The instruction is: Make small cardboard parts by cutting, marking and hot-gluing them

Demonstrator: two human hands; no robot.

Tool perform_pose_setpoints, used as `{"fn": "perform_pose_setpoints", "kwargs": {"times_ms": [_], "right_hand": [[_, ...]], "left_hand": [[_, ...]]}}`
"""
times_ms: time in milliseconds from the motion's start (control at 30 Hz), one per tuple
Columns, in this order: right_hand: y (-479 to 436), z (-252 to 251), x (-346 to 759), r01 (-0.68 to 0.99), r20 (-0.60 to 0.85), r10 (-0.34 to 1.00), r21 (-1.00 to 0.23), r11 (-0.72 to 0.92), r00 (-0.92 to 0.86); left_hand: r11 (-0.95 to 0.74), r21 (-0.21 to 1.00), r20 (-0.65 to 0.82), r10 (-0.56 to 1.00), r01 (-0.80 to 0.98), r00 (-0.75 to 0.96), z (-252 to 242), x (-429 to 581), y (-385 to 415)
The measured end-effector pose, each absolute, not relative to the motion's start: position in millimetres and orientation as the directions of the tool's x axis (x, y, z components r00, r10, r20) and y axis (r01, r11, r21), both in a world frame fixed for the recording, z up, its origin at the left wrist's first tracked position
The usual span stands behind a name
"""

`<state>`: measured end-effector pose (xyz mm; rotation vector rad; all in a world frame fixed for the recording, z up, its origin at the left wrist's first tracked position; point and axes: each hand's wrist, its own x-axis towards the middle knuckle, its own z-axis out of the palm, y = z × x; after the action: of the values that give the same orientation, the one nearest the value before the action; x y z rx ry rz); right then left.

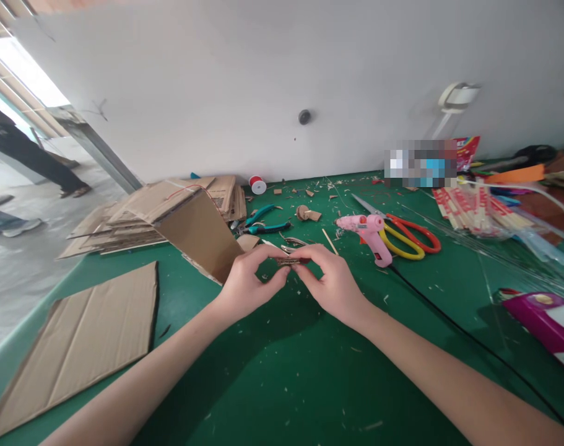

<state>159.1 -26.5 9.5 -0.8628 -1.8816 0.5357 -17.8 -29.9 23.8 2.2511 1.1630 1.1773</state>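
Between my two hands is a small brown piece of cardboard (288, 261), pinched at both ends over the middle of the green table. My left hand (251, 275) closes thumb and forefinger on its left end. On the right end, the thumb and forefinger of my right hand (330, 279) do the same. A folded cardboard form (202, 232) stands just left of my left hand. Beyond my fingers lie teal-handled pliers (267, 227) and a small round cardboard piece (304, 213). A pink glue gun (368, 235) rests to the right of my right hand.
Scissors (405, 238) with red and yellow handles lie behind the glue gun, whose black cord runs toward the lower right. A cardboard sheet (91, 334) and stacked cardboard (124, 217) are at left. Wrapped sticks (477, 207) sit at right. A person's legs (35, 152) show far left.
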Motion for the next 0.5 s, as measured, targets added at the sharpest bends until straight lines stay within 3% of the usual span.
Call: {"fn": "perform_pose_setpoints", "kwargs": {"times_ms": [167,500], "right_hand": [[-27.0,8.6,159.8,0.348,0.591,0.75,-0.664,0.662,-0.298],[-29.2,12.1,155.6,0.34,0.483,0.831,-0.76,0.554,-0.275]], "left_hand": [[-0.61,0.607,0.514,0.79,0.509,0.334,25.6,-19.0,-29.3],[-0.459,0.727,0.362,0.888,0.511,0.282,28.3,-15.6,-32.7]]}}
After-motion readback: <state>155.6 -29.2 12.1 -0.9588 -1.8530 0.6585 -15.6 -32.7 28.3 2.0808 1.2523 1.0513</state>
